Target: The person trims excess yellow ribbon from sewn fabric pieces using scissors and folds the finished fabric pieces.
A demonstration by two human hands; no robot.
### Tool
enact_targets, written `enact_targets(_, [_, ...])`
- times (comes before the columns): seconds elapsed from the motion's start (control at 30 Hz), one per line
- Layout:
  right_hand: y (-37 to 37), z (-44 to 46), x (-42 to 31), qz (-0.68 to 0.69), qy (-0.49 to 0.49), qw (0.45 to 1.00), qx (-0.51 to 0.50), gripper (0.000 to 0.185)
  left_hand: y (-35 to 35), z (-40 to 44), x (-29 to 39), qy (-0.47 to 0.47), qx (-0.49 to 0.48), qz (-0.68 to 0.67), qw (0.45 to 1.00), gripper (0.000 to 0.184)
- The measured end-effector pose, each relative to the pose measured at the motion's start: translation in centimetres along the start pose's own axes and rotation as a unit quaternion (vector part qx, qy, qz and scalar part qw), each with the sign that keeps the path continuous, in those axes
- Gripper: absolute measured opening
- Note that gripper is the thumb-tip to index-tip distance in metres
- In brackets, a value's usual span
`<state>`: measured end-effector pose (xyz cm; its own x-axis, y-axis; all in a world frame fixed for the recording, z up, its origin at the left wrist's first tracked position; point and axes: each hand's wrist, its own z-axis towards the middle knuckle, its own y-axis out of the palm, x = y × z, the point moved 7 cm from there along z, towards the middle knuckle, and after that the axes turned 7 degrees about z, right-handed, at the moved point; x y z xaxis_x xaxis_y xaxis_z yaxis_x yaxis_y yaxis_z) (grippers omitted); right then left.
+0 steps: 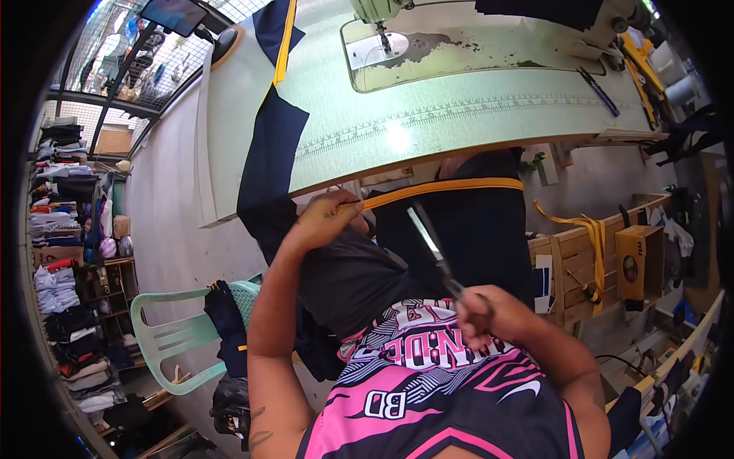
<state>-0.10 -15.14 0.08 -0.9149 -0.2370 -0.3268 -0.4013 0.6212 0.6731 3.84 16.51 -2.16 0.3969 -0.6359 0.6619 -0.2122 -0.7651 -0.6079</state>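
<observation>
My left hand [330, 219] is closed on the edge of a dark navy fabric piece [459, 237], where a yellow trim strip [443, 186] runs along the top. This cloth lies over my lap, below the table's front edge. In my right hand [489, 312] is a pair of scissors [432, 243], its blades pointing up toward the yellow strip but apart from it. More navy fabric [275, 138] with yellow trim hangs over the table's left side and runs down toward my left hand.
A sewing machine [382, 23] stands on the pale table [329, 122], which has a printed ruler. Small thread snips [599, 92] lie at its right. A green plastic chair [164, 336] is at my left, a wooden crate [577, 260] with yellow strips at my right.
</observation>
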Motion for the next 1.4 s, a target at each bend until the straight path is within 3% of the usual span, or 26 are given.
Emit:
enact_targets(0.07, [1.5,2.7,1.0,0.024,0.039,0.998,-0.038,0.049,-0.1,-0.3,0.6,-0.006,0.001,-0.014,1.0,0.025])
enact_targets(0.17, [3.7,4.9,0.3,0.023,0.045,0.995,-0.083,0.05,0.0,-1.2,1.1,-0.041,-0.007,-0.064,0.997,0.025])
enact_targets(0.5, [5.6,7.7,0.3,-0.07,-0.036,0.996,-0.047,0.047,0.1,-1.7,1.2,-0.023,0.017,-0.064,0.998,0.025])
enact_targets(0.83, [5.8,7.3,0.5,-0.135,-0.035,0.99,-0.025,0.038,0.3,-1.9,0.6,0.018,0.031,-0.061,0.997,0.024])
enact_targets(0.9, [5.4,6.4,0.5,-0.162,-0.029,0.986,-0.008,0.037,-0.2,-3.6,2.6,0.075,0.071,-0.058,0.993,0.019])
enact_targets(0.93, [5.4,5.4,0.4,-0.179,-0.028,0.983,-0.016,0.037,-0.6,-5.1,5.3,0.163,0.09,0.087,0.979,0.013])
enact_targets(1.0, [4.7,3.3,-0.1,-0.198,-0.047,0.979,0.002,0.031,-0.7,-9.7,10.8,0.304,0.131,0.143,0.933,0.009])
enact_targets(1.07, [3.7,1.6,0.3,-0.193,-0.078,0.978,-0.008,0.029,1.1,-13.6,15.1,0.372,0.007,0.135,0.918,0.007])
enact_targets(1.1, [3.2,0.4,0.3,-0.174,-0.114,0.978,-0.013,0.028,3.3,-15.1,15.9,0.405,-0.071,0.197,0.89,0.006])
enact_targets(1.17, [2.6,-1.4,-0.6,-0.131,-0.195,0.972,-0.02,0.024,4.3,-17.8,18.1,0.49,-0.031,0.133,0.861,0.005])
enact_targets(1.2, [2.6,-1.8,-0.6,-0.139,-0.199,0.97,-0.015,0.024,4.9,-18.0,18.6,0.497,-0.024,0.132,0.857,0.005])
enact_targets(1.33, [3.4,-3.8,-2.1,-0.152,-0.375,0.914,-0.04,0.018,7.2,-18.7,20.7,0.547,-0.028,0.12,0.828,0.009])
enact_targets(1.4, [4.0,-4.4,-2.4,-0.155,-0.395,0.905,-0.033,0.017,8.1,-19.0,21.7,0.562,-0.025,0.118,0.818,0.008])
